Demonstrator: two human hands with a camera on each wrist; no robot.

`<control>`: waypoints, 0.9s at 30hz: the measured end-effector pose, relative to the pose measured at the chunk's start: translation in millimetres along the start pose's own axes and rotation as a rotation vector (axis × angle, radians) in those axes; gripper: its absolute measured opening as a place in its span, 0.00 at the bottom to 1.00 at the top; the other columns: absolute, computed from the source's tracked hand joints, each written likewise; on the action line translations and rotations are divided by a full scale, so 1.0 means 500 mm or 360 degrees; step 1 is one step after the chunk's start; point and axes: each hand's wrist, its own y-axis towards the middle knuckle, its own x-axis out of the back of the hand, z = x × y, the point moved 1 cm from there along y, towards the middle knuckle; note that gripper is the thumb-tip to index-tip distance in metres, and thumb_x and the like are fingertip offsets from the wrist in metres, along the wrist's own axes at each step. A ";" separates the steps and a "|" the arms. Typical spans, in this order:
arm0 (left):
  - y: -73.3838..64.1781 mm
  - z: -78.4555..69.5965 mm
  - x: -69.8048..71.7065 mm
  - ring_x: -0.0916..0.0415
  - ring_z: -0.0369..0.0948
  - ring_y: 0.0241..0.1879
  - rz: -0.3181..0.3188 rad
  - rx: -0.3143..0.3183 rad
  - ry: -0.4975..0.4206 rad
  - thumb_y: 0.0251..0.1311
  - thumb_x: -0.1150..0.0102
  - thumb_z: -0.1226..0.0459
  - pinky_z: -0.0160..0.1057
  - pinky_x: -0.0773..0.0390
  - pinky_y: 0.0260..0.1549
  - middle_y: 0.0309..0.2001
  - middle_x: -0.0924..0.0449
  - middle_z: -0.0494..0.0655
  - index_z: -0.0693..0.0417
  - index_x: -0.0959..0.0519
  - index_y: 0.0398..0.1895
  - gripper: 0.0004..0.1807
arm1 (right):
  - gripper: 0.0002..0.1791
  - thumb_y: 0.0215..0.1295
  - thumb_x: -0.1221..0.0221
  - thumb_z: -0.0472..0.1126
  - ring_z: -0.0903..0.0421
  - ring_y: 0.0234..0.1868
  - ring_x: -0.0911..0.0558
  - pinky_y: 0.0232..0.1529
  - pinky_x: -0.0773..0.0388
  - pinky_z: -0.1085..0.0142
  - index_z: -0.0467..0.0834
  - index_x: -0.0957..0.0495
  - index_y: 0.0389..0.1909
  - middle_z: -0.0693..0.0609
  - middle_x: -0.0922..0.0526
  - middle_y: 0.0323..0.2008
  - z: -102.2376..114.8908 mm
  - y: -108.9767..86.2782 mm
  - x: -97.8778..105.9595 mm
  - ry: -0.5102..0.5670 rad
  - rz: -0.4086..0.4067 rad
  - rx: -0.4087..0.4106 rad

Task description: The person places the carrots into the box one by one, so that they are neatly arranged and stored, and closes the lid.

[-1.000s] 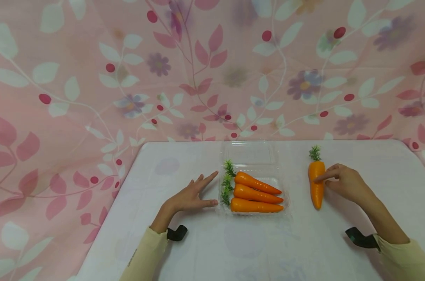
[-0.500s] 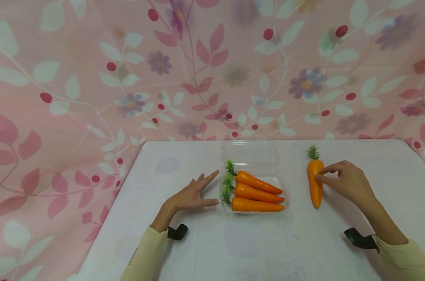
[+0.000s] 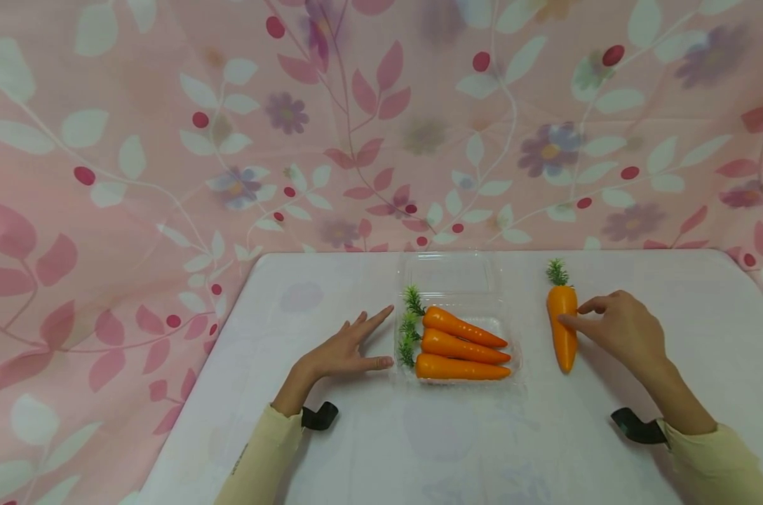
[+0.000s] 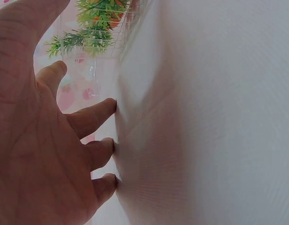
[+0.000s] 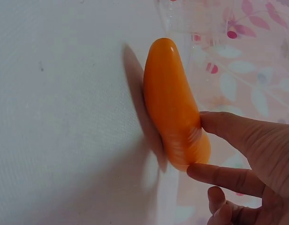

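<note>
On the right of the table, my right hand (image 3: 628, 330) pinches an orange toy carrot (image 3: 564, 337) between thumb and forefinger. In the right wrist view the carrot (image 5: 170, 89) shows its smooth side, with a shadow along the table beneath it; its green top is hidden there. Three more carrots (image 3: 463, 344) lie side by side in a clear plastic box (image 3: 514, 365), green tops to the left. My left hand (image 3: 340, 354) is spread beside the box's left side. In the left wrist view, its fingertips (image 4: 109, 105) rest on the table.
The box's clear lid (image 3: 447, 273) lies folded back towards the rear of the white-covered table (image 3: 457, 449). A pink floral cloth (image 3: 381, 126) hangs behind the table's back edge.
My right thumb has moved onto the single carrot, and the carrot has shifted slightly left and back with the hand. My left hand and the boxed carrots have stayed put.
</note>
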 end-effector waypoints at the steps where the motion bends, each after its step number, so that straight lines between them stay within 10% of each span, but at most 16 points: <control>1: 0.000 0.000 0.000 0.65 0.53 0.76 0.0001 0.0004 0.0000 0.57 0.40 0.35 0.63 0.67 0.69 0.78 0.56 0.34 0.29 0.57 0.80 0.53 | 0.33 0.54 0.32 0.63 0.39 0.38 0.24 0.20 0.28 0.63 0.34 0.15 0.39 0.31 0.22 0.41 0.000 0.001 0.000 0.0000 0.0026 -0.0013; 14: -0.002 -0.004 0.001 0.65 0.55 0.76 -0.0003 -0.0004 -0.0009 0.57 0.40 0.35 0.64 0.67 0.68 0.78 0.54 0.37 0.32 0.56 0.80 0.53 | 0.42 0.56 0.36 0.68 0.43 0.36 0.24 0.25 0.27 0.62 0.30 0.18 0.48 0.30 0.21 0.43 0.005 0.014 -0.011 0.0032 0.0328 -0.0142; 27: -0.002 -0.004 0.002 0.65 0.53 0.76 0.0011 0.0020 0.0000 0.57 0.40 0.35 0.62 0.67 0.69 0.77 0.55 0.34 0.26 0.58 0.79 0.52 | 0.41 0.56 0.35 0.66 0.46 0.34 0.24 0.28 0.27 0.61 0.31 0.18 0.50 0.34 0.19 0.40 0.002 0.012 -0.023 0.0074 0.0288 -0.0097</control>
